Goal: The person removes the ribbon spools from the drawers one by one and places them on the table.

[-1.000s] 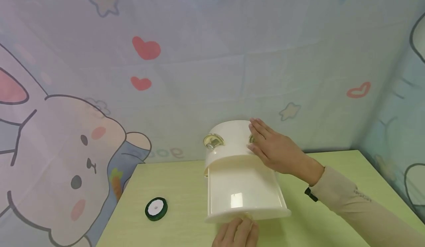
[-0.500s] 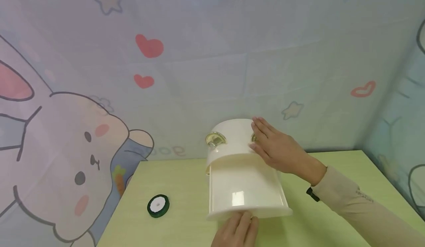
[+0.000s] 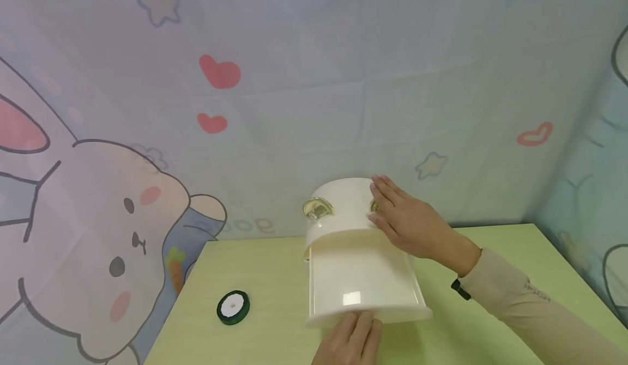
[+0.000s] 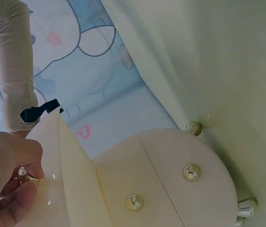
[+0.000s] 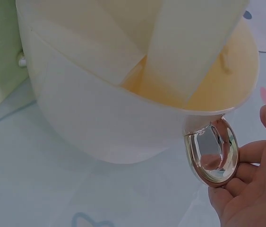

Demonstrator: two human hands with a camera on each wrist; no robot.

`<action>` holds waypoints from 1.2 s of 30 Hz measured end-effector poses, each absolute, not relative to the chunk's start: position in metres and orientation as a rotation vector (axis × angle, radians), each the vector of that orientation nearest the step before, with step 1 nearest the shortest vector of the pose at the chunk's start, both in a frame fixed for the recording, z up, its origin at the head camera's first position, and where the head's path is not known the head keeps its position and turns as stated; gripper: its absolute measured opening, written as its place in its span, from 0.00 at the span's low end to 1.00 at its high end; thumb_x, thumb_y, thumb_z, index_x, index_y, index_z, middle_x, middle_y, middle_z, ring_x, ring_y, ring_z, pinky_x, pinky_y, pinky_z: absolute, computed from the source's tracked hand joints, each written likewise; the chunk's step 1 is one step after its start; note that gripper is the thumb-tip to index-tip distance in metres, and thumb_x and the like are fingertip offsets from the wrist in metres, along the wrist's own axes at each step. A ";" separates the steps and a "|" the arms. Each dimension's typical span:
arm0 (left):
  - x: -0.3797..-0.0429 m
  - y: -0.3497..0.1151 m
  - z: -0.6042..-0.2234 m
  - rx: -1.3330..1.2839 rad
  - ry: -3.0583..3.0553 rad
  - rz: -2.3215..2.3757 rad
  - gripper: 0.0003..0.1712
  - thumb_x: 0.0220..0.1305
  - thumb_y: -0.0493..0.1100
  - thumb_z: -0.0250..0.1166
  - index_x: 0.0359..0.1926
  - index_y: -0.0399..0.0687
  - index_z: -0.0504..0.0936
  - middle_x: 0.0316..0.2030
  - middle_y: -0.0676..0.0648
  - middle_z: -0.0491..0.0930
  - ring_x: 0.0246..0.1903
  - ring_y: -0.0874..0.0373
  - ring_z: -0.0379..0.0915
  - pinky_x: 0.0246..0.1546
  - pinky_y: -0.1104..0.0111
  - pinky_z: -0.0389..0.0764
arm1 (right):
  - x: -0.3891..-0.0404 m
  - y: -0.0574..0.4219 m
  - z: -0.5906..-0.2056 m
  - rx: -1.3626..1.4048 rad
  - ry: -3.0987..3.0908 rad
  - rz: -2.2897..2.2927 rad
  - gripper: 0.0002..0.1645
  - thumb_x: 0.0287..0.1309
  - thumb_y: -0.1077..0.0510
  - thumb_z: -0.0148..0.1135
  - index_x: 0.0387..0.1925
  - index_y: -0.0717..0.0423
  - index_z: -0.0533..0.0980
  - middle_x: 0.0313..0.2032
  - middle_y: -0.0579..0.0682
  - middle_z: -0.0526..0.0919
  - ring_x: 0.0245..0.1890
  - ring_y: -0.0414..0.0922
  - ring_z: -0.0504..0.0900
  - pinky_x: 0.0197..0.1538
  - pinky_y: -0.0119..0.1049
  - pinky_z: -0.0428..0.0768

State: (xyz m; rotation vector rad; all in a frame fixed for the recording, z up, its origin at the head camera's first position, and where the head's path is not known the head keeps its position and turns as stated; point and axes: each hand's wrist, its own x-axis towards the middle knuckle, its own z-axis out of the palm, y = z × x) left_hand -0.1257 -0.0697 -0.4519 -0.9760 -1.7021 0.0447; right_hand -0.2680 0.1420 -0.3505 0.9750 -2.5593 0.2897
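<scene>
A glossy white rounded storage box (image 3: 350, 201) stands at the back of the table, with its top drawer (image 3: 365, 278) pulled out toward the front. In the left wrist view my left hand (image 4: 10, 175) pinches the gold knob (image 4: 31, 180) on that drawer's front (image 4: 52, 175). The head view cuts off the lower part of this hand. My right hand (image 3: 409, 220) lies against the box's upper right, its fingers straight and largely covering one gold ring-shaped ornament. The right wrist view shows its fingertips touching the shiny ornament (image 5: 214, 151). A matching ornament (image 3: 318, 208) is uncovered on the left.
A dark green ribbon spool (image 3: 233, 307) with a white centre lies on the light green table (image 3: 265, 267), left of the box. Behind hangs a printed cloth (image 3: 294, 81). Below the drawer, gold knobs (image 4: 191, 172) mark further fronts, and gold feet (image 4: 247, 207) carry the box.
The left fingers have come slightly higher against the drawer front. The drawer and right hand keep about the same place, with only a small shift of the head view.
</scene>
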 end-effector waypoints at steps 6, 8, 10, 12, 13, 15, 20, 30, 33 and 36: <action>-0.133 -0.069 -0.440 -0.985 -1.655 0.081 0.26 0.81 0.37 0.41 0.31 0.40 0.84 0.29 0.47 0.80 0.28 0.59 0.71 0.30 0.77 0.77 | -0.267 0.141 -0.351 0.971 -2.572 0.317 0.42 0.81 0.43 0.49 0.78 0.70 0.57 0.81 0.66 0.55 0.83 0.61 0.55 0.78 0.57 0.67; -0.136 -0.071 -0.436 -0.984 -1.635 0.092 0.24 0.79 0.32 0.44 0.30 0.40 0.83 0.28 0.47 0.80 0.28 0.58 0.71 0.31 0.76 0.77 | -0.267 0.141 -0.351 0.970 -2.584 0.331 0.42 0.81 0.42 0.48 0.78 0.70 0.57 0.82 0.65 0.54 0.83 0.61 0.54 0.78 0.57 0.66; -0.140 -0.074 -0.434 -0.972 -1.635 0.113 0.20 0.74 0.29 0.47 0.30 0.40 0.84 0.29 0.47 0.80 0.28 0.58 0.73 0.34 0.74 0.79 | -0.267 0.140 -0.352 0.971 -2.593 0.340 0.43 0.81 0.41 0.47 0.79 0.69 0.57 0.82 0.65 0.53 0.83 0.61 0.53 0.78 0.57 0.66; -0.142 -0.076 -0.432 -0.950 -1.657 0.132 0.18 0.73 0.29 0.49 0.31 0.41 0.84 0.30 0.47 0.82 0.30 0.57 0.74 0.36 0.73 0.80 | -0.267 0.140 -0.352 0.974 -2.590 0.339 0.43 0.81 0.41 0.47 0.79 0.69 0.57 0.82 0.65 0.54 0.83 0.61 0.54 0.77 0.57 0.67; -0.144 -0.077 -0.431 -0.937 -1.670 0.137 0.18 0.72 0.29 0.49 0.32 0.41 0.84 0.30 0.47 0.82 0.30 0.57 0.75 0.36 0.73 0.81 | -0.267 0.140 -0.352 0.974 -2.584 0.335 0.43 0.81 0.41 0.47 0.78 0.69 0.57 0.82 0.65 0.54 0.83 0.61 0.54 0.77 0.57 0.68; -0.146 -0.079 -0.430 -0.915 -1.702 0.138 0.16 0.71 0.31 0.50 0.33 0.41 0.85 0.32 0.47 0.83 0.32 0.57 0.77 0.37 0.73 0.82 | -0.267 0.140 -0.352 0.972 -2.572 0.325 0.43 0.81 0.41 0.48 0.78 0.70 0.58 0.81 0.65 0.55 0.83 0.61 0.55 0.76 0.57 0.69; -0.152 -0.077 -0.427 -0.907 -1.732 0.116 0.17 0.70 0.29 0.49 0.36 0.39 0.85 0.33 0.47 0.82 0.33 0.56 0.77 0.38 0.74 0.83 | -0.267 0.141 -0.351 0.969 -2.562 0.306 0.42 0.80 0.42 0.49 0.78 0.70 0.58 0.81 0.65 0.56 0.83 0.61 0.56 0.75 0.56 0.71; -0.167 -0.076 -0.426 -0.857 -1.818 0.136 0.16 0.73 0.29 0.47 0.40 0.39 0.83 0.38 0.46 0.80 0.37 0.56 0.78 0.40 0.74 0.84 | -0.266 0.141 -0.349 0.962 -2.570 0.294 0.42 0.80 0.42 0.50 0.78 0.70 0.58 0.81 0.65 0.57 0.83 0.60 0.56 0.75 0.56 0.72; -0.173 -0.075 -0.426 -0.834 -1.827 0.131 0.16 0.72 0.29 0.47 0.40 0.39 0.84 0.38 0.46 0.81 0.37 0.56 0.78 0.42 0.73 0.83 | -0.266 0.141 -0.350 0.959 -2.563 0.286 0.42 0.80 0.42 0.50 0.78 0.70 0.59 0.80 0.65 0.58 0.82 0.60 0.57 0.74 0.56 0.73; -0.177 -0.075 -0.428 -0.812 -1.835 0.124 0.16 0.69 0.31 0.48 0.41 0.39 0.84 0.38 0.46 0.82 0.38 0.54 0.79 0.44 0.71 0.83 | -0.267 0.140 -0.351 0.959 -2.550 0.272 0.42 0.79 0.42 0.51 0.77 0.70 0.60 0.80 0.66 0.58 0.82 0.60 0.58 0.73 0.55 0.74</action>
